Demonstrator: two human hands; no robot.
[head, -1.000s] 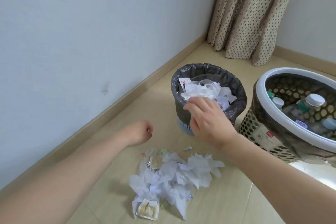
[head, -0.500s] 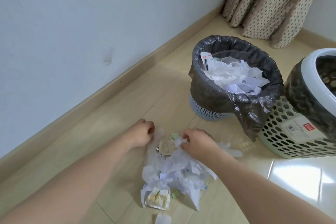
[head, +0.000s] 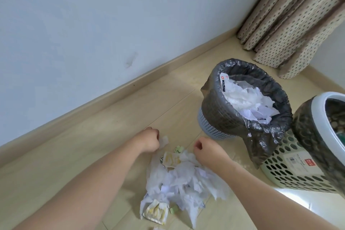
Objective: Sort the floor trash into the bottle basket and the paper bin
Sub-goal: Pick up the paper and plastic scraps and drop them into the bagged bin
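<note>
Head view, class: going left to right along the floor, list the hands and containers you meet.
Left hand → right hand → paper bin with its black liner → bottle basket.

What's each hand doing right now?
Left hand: fingers curled, touching a small white scrap; grip cannot be told.
Right hand: fingers curled, holding nothing visible.

Paper pile [head: 179, 183] on floor before paper bin [head: 220, 115]; bottle basket [head: 306, 166] right, perhaps touching it.
</note>
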